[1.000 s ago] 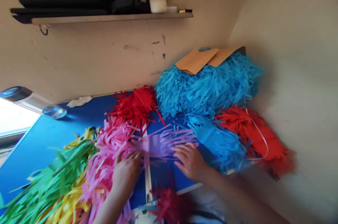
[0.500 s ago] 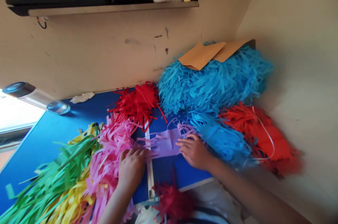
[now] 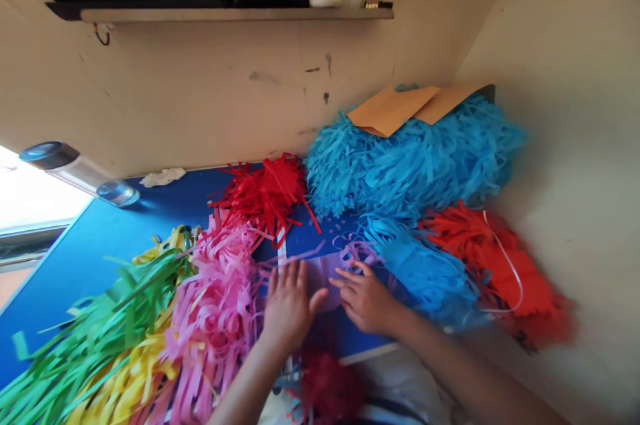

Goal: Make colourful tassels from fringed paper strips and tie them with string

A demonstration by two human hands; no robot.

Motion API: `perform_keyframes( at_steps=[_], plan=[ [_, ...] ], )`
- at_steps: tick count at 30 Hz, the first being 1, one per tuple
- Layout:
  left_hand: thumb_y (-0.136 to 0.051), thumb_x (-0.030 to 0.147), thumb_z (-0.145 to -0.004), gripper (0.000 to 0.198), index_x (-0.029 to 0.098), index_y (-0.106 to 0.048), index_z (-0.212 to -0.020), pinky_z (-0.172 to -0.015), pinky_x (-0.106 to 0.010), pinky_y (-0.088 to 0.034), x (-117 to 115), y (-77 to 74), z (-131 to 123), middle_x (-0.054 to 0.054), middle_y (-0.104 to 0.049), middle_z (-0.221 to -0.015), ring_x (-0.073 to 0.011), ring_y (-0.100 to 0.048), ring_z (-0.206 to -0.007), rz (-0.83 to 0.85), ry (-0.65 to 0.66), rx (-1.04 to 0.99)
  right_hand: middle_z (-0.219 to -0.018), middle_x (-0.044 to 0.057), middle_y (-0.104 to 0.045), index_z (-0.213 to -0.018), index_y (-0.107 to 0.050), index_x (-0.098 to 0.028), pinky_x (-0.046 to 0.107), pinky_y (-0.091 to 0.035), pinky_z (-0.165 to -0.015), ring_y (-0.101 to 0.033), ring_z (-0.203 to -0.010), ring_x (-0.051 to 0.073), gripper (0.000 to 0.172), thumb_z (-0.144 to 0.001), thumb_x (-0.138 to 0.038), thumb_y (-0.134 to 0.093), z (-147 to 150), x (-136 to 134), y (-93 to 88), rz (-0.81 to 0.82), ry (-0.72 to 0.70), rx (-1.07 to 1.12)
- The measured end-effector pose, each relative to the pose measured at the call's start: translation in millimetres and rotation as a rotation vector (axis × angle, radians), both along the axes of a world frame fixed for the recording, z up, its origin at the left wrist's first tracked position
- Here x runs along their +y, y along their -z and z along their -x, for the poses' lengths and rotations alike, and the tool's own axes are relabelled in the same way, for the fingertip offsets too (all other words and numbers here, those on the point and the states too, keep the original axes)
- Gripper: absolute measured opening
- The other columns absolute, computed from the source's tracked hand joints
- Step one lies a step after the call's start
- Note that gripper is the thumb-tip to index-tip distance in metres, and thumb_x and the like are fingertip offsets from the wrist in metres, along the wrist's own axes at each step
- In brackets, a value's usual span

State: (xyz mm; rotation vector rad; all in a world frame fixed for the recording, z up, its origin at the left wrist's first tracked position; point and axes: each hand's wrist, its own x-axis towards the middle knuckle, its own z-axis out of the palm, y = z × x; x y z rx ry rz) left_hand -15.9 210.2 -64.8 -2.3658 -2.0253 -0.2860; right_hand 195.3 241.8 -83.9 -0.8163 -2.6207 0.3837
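A purple fringed paper sheet [image 3: 327, 273] lies on the blue table between my two hands, its cut strips spreading at both ends. My left hand [image 3: 290, 301] rests flat over the left part of the sheet, fingers stretched out and thumb apart. On the sheet's right part lies my right hand [image 3: 365, 297], with fingers extended and slightly spread, next to the curled purple strips [image 3: 359, 250]. Pink paper fringe [image 3: 220, 278] is just left of my left hand. Blue paper fringe [image 3: 425, 271] lies right of my right hand.
Green [image 3: 115, 305] and yellow fringes [image 3: 133, 371] cover the left side. A red fringe [image 3: 270, 195], a large blue pile [image 3: 415, 165] with orange paper [image 3: 390, 111] and an orange-red bundle [image 3: 505, 265] lie behind and right. A bottle [image 3: 80, 171] stands far left; a shelf [image 3: 240, 15] hangs above.
My left hand has moved right from the strips at the sheet's left end and now lies flat across the sheet. My right hand stays at the right part. The view has shifted slightly.
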Motion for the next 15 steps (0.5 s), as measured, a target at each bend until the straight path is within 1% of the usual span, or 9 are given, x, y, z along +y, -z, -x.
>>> perform_keyframes(
  at_steps=[2,3,4,6,8,9,11,13,15],
  plan=[
    [-0.047,0.05,-0.092,0.054,0.012,-0.058,-0.129,-0.105,-0.057,-0.036,1,-5.3,16,-0.022,-0.061,-0.132,-0.038,-0.052,-0.127,-0.031,-0.227,0.056,-0.121,0.012,-0.068,-0.106,-0.064,-0.017,0.054,-0.027,-0.108,-0.054,-0.126,0.026,0.022,-0.09,-0.016,-0.049,0,1,-0.3,0.024,0.029,0.035],
    [-0.047,0.047,-0.093,0.048,0.014,-0.061,-0.125,-0.103,-0.057,-0.037,-1,-11.1,22,-0.021,-0.063,-0.129,-0.0374,-0.054,-0.125,-0.049,-0.283,0.054,-0.119,0.011,-0.069,-0.107,-0.063,-0.017,0.052,-0.029,-0.106,-0.056,-0.124,0.025,0.022,-0.09,-0.016,-0.049,0,3,-1.6,0.038,0.04,0.048],
    [-0.047,0.045,-0.094,0.043,0.016,-0.063,-0.122,-0.102,-0.055,-0.038,-3,-17.1,24,-0.019,-0.065,-0.127,-0.0358,-0.056,-0.122,-0.063,-0.267,0.025,-0.116,0.011,-0.071,-0.109,-0.063,-0.016,0.05,-0.031,-0.103,-0.058,-0.121,0.025,0.023,-0.09,-0.016,-0.05,1,5,-3.6,0.052,0.049,0.054],
    [-0.051,0.043,-0.092,0.039,0.021,-0.063,-0.122,-0.104,-0.053,-0.037,-9,-24.7,20,-0.014,-0.067,-0.126,-0.0323,-0.057,-0.121,-0.051,-0.05,-0.083,-0.113,0.012,-0.071,-0.111,-0.062,-0.016,0.046,-0.034,-0.098,-0.062,-0.114,0.024,0.023,-0.091,-0.017,-0.05,2,10,-9.3,0.079,0.064,0.035],
    [-0.06,0.042,-0.087,0.044,0.023,-0.06,-0.127,-0.109,-0.052,-0.033,-10,-21.9,9,-0.011,-0.068,-0.125,-0.0296,-0.058,-0.121,0.017,0.215,-0.2,-0.111,0.012,-0.072,-0.105,-0.062,-0.017,0.043,-0.034,-0.094,-0.065,-0.107,0.023,0.018,-0.092,-0.019,-0.05,2,14,-15.7,0.114,0.073,-0.009],
    [-0.063,0.039,-0.085,0.047,0.023,-0.058,-0.129,-0.111,-0.052,-0.032,-9,-17.0,4,-0.011,-0.068,-0.125,-0.0289,-0.059,-0.12,0.058,0.292,-0.239,-0.11,0.012,-0.072,-0.1,-0.062,-0.017,0.042,-0.034,-0.093,-0.066,-0.104,0.023,0.015,-0.093,-0.02,-0.05,2,16,-18.4,0.137,0.08,-0.026],
    [-0.062,0.028,-0.086,0.043,0.022,-0.058,-0.128,-0.111,-0.052,-0.032,-5,-4.1,0,-0.009,-0.07,-0.122,-0.0265,-0.061,-0.118,0.108,0.328,-0.281,-0.105,0.01,-0.073,-0.092,-0.061,-0.017,0.041,-0.033,-0.091,-0.067,-0.099,0.022,0.011,-0.093,-0.02,-0.05,-1,18,-21.4,0.188,0.087,-0.035],
    [-0.054,0.017,-0.089,0.033,0.024,-0.064,-0.12,-0.108,-0.049,-0.036,0,7.3,4,-0.007,-0.072,-0.119,-0.0241,-0.063,-0.115,0.124,0.34,-0.296,-0.102,0.008,-0.074,-0.094,-0.06,-0.018,0.039,-0.032,-0.092,-0.067,-0.096,0.021,0.009,-0.093,-0.019,-0.051,-4,19,-20.3,0.221,0.089,-0.014],
    [-0.051,0.016,-0.091,0.028,0.025,-0.069,-0.11,-0.101,-0.045,-0.042,3,13.2,14,-0.005,-0.074,-0.111,-0.0232,-0.065,-0.109,0.131,0.323,-0.319,-0.101,0.007,-0.074,-0.097,-0.06,-0.018,0.038,-0.031,-0.092,-0.067,-0.093,0.02,0.01,-0.094,-0.019,-0.051,-5,20,-16.3,0.236,0.111,0.003]
  ],
)
